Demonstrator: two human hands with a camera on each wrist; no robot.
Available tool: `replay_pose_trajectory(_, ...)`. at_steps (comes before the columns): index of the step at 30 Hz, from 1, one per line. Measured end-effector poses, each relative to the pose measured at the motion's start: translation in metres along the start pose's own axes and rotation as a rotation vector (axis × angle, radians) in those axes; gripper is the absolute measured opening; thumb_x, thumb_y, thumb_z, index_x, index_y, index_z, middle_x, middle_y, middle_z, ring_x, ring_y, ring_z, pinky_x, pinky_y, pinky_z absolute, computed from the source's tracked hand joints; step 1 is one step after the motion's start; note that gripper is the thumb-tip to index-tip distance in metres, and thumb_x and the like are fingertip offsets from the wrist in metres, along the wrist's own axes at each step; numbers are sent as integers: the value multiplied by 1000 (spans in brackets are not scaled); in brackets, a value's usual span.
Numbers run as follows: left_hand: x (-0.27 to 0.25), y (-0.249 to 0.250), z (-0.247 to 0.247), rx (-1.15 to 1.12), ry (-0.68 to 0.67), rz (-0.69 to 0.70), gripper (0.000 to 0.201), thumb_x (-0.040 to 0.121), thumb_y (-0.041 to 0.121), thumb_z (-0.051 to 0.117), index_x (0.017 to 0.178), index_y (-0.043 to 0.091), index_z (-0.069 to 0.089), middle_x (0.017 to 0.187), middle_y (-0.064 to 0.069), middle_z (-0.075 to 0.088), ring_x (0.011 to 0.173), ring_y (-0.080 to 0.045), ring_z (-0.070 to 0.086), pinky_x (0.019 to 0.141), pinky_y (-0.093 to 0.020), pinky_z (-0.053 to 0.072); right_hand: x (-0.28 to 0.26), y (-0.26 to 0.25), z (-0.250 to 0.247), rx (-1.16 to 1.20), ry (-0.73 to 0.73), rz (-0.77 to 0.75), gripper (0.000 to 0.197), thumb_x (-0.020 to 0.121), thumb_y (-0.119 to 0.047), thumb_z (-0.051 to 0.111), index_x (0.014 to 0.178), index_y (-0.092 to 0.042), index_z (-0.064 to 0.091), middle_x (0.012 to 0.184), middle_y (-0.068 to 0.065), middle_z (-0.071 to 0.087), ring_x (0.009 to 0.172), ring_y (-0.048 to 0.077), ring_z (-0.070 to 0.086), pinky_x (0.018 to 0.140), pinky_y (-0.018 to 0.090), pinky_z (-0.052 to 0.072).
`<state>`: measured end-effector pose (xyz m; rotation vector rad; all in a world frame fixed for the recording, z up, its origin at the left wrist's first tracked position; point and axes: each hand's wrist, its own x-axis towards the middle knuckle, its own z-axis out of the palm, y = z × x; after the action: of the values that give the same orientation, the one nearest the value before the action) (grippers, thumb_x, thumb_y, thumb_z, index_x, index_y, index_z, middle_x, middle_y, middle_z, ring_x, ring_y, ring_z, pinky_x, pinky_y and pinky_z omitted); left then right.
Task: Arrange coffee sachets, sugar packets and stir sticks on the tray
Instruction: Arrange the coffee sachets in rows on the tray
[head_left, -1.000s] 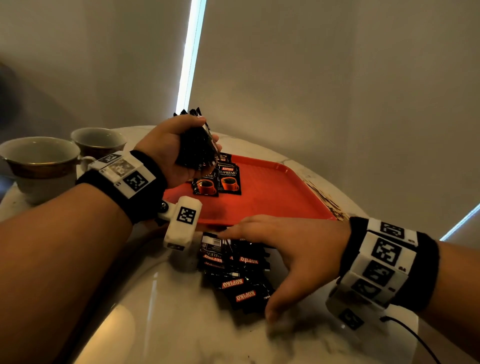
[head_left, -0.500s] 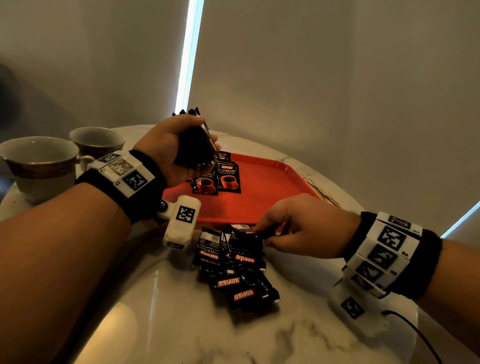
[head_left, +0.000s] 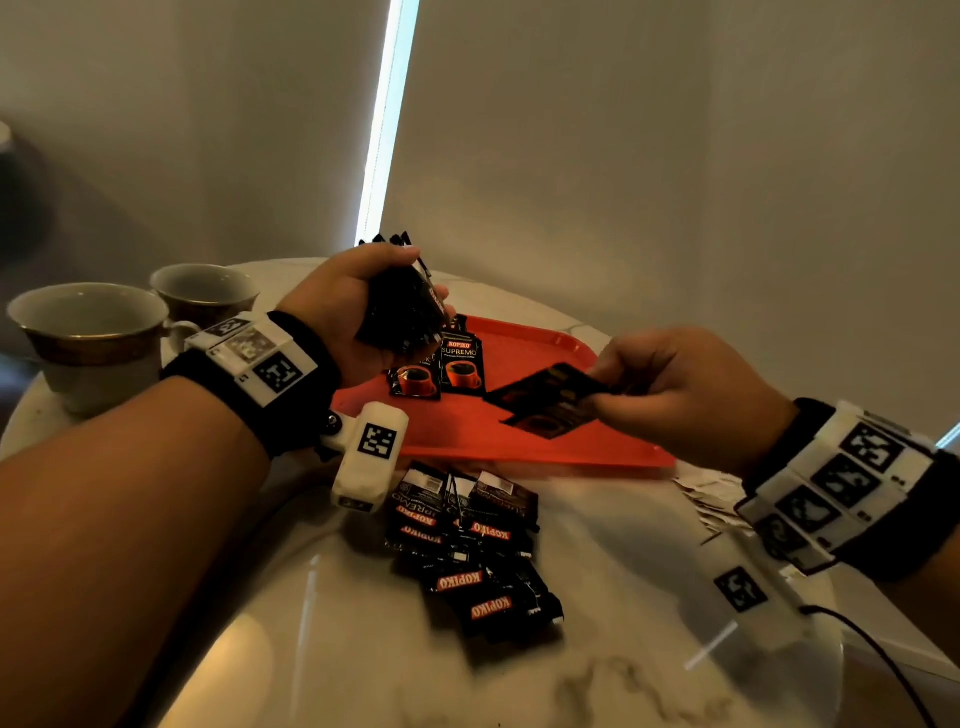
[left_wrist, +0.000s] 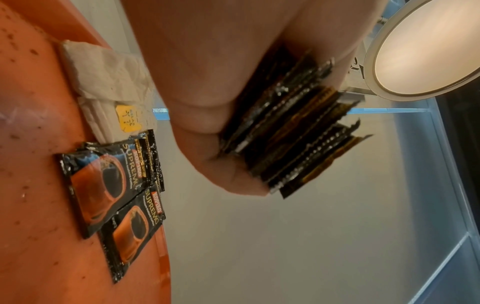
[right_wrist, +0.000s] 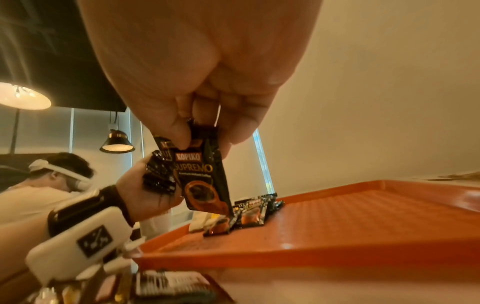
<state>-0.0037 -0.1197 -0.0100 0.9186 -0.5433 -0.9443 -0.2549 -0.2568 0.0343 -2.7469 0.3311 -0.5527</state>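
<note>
- Two Kopiko Supremo coffee sachets (head_left: 449, 370) already lie side by side, face up, at the far left of the red tray (head_left: 524, 441); the left wrist view shows a third edge tucked under them, so the count may be higher.
- A crumpled pale paper packet (left_wrist: 103, 82) lies on the tray just beyond them; it may be sugar, but I cannot tell.
- The right hand (head_left: 685, 387) pinches one more sachet (head_left: 550, 400) by its top edge and holds it tilted above the tray's middle, not yet set down.
- The left hand (head_left: 343, 306) has its grip clenched round a thick bundle of sachets (head_left: 402, 312), held above the tray's far left corner.
- A loose pile of sachets (head_left: 467, 545) waits on the marble desk (head_left: 597, 649), near the tray's front rim.
- Pale packets (head_left: 701, 499) lie on the desk right of the tray; stir sticks are not plainly seen.
- Judged so: the coffee row is barely begun, sugar and sticks remain.
</note>
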Motion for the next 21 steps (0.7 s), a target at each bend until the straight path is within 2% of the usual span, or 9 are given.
replay_pose_trajectory(2,0,-1,0,7,0,-4,33,94,33,56,118,10,57,112,-13,68,87,-25,73,67,-37,57,8,-3,-6,50,70,0,17,80,-4,79,77,-20,73,67,-6,70,55,6,60,53,22,45)
replay_pose_trajectory(6,0,-1,0,5,-1,-22,40,93,34,57,126,11,56,119,-15,69,93,-28,72,70,-38,58,31,-11,-7,125,239,-14,9,81,-8,78,78,-10,71,71,13,69,65,36,62,58,48,51)
replay_pose_trajectory(8,1,-1,1,4,1,-30,38,93,35,58,124,12,57,117,-14,68,95,-28,70,69,-38,57,42,-14,-4,136,294,-11,10,82,-9,77,77,-14,70,72,13,70,66,37,63,60,52,53)
replay_pose_trajectory(10,2,-2,1,4,-5,-48,38,91,35,58,122,12,57,113,-13,68,94,-28,70,66,-38,57,52,-17,2,137,359,-15,14,82,-11,77,74,-18,69,68,6,69,64,30,65,59,47,54)
replay_pose_trajectory(13,2,-3,3,-4,-47,-75,38,85,35,62,116,14,59,108,-14,68,92,-30,72,63,-40,58,69,-20,14,134,472,-53,24,82,-15,76,67,-30,66,62,-3,65,57,16,60,52,33,47)
replay_pose_trajectory(15,2,-6,5,-9,-76,-76,42,79,36,65,115,13,61,109,-15,67,93,-32,72,65,-41,58,79,-23,26,189,483,-84,28,83,-14,76,67,-34,65,71,-6,69,66,9,64,59,27,51)
replay_pose_trajectory(18,4,-8,7,-18,-99,-33,48,85,36,60,125,11,62,109,-14,67,93,-30,70,70,-41,59,87,-25,47,320,321,-101,28,82,-6,75,67,-28,66,97,-11,74,102,1,68,87,28,57)
replay_pose_trajectory(20,4,-8,7,-31,-110,-13,47,90,39,56,126,10,61,109,-13,67,92,-27,67,77,-40,57,88,-25,59,426,218,-122,30,82,2,73,67,-23,68,102,-13,74,110,0,66,92,29,57)
replay_pose_trajectory(21,5,-8,5,-35,-117,-11,50,90,42,57,128,10,61,110,-14,65,93,-27,65,80,-40,55,90,-23,63,500,186,-144,35,82,6,71,66,-25,68,104,-10,75,109,4,68,89,33,59)
